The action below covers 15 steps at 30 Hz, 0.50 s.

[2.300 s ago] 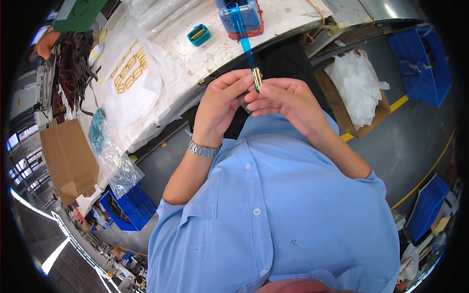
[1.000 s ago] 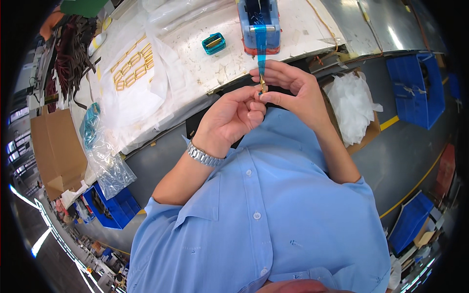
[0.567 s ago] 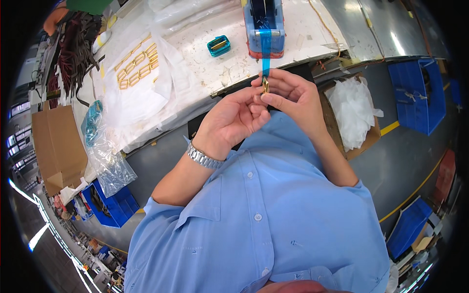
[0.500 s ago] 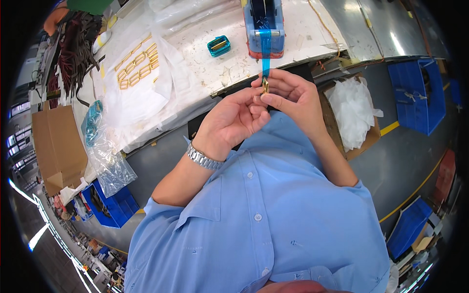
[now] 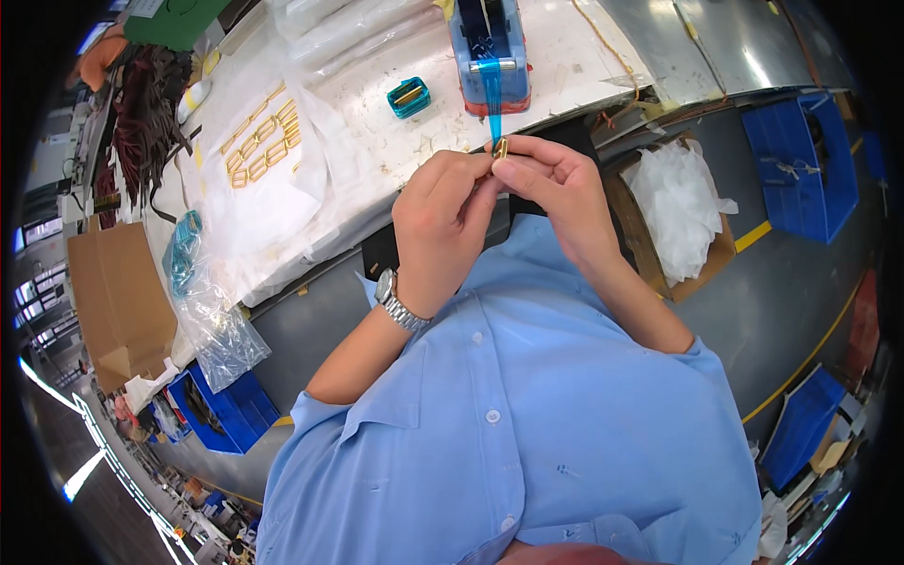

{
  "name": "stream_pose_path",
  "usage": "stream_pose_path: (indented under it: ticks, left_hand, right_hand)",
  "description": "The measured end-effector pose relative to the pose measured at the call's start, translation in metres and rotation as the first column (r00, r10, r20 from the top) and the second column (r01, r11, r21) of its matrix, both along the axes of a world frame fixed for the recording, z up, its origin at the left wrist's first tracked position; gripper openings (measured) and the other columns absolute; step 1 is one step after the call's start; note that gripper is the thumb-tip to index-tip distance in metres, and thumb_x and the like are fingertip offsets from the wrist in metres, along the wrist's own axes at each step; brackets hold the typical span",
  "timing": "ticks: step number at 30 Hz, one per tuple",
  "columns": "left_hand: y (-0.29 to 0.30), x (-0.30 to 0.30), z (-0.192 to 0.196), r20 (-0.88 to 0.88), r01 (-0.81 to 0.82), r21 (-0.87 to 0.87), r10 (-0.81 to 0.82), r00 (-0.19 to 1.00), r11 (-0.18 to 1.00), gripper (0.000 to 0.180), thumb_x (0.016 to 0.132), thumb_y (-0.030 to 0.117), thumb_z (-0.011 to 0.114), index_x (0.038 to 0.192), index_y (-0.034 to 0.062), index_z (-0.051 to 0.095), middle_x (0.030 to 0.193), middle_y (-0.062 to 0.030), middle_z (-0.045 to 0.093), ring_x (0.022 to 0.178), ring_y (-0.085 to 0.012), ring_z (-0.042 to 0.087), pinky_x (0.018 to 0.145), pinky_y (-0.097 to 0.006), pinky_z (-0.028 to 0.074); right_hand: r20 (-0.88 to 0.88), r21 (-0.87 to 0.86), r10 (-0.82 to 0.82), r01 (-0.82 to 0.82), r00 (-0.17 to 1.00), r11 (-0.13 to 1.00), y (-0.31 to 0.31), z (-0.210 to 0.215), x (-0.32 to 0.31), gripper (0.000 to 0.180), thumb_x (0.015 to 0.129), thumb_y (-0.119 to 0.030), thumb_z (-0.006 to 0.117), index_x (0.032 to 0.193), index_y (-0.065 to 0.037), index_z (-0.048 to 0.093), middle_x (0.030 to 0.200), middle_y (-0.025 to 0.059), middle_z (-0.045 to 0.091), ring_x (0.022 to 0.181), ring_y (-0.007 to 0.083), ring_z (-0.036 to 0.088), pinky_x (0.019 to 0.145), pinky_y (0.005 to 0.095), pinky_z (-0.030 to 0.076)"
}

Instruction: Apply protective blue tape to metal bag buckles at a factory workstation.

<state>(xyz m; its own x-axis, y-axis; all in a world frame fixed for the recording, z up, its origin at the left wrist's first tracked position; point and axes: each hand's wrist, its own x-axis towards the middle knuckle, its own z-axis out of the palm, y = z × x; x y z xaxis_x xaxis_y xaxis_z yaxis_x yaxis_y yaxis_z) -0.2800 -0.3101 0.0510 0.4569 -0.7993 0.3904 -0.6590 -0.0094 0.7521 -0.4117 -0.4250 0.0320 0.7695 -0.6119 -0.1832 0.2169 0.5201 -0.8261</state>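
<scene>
A small gold-coloured rectangular metal buckle (image 5: 501, 148) is pinched between the thumb and fingers of my right hand (image 5: 572, 193). Blue clear tape (image 5: 494, 108) stretches, narrowed, from the blue tape dispenser (image 5: 490, 75) at the table edge down to the buckle. My left hand (image 5: 441, 226), back turned up, is closed with its fingertips against the buckle's near end; what lies between them is hidden. A blue-wrapped bundle (image 5: 409, 97) with gold metal showing inside sits left of the dispenser. Several gold buckles (image 5: 259, 151) lie in rows on white sheeting (image 5: 282, 198).
At the table's left end are a clear plastic bag (image 5: 212, 311) and a cardboard box (image 5: 118, 301). A carton of white wrapping (image 5: 678, 207) stands close by my right forearm. Blue crates (image 5: 800, 174) are on the floor. Dark cords (image 5: 146, 99) hang at the far left.
My left hand has turned from palm up to back up, its fingers closing at the buckle. The buckle has shifted slightly left and up, and the tape's free length looks shorter.
</scene>
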Motion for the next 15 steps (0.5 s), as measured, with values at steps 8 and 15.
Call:
stream_pose_path:
  ticks: [8, 15]
  left_hand:
    - [-0.012, -0.004, 0.013, -0.245, -0.007, 0.107, 0.034, 0.969, 0.994, 0.009, 0.101, 0.004, 0.072, 0.104, -0.004, 0.076, 0.08, -0.0065, 0.074, 0.066, -0.0118, 0.069, 0.061, -0.026, 0.056]
    - [-0.027, 0.028, 0.03, -0.706, 0.162, 0.241, 0.058, 0.705, 0.957, 0.019, 0.102, 0.009, 0.074, 0.098, -0.0089, 0.075, 0.077, -0.0094, 0.074, 0.062, -0.0127, 0.071, 0.055, -0.027, 0.059]
  right_hand:
    - [-0.086, -0.181, -0.06, 0.043, 0.994, 0.982, 0.001, 0.0, 0.005, 0.032, 0.106, -0.019, 0.073, 0.121, 0.009, 0.074, 0.099, 0.0107, 0.081, 0.091, 0.0118, 0.076, 0.084, 0.0256, 0.06]
    - [-0.027, -0.086, -0.006, 0.004, 1.0, 0.996, -0.008, 0.006, 0.001, 0.03, 0.11, -0.018, 0.064, 0.12, 0.009, 0.074, 0.1, 0.0102, 0.08, 0.096, 0.0153, 0.078, 0.088, 0.0261, 0.06]
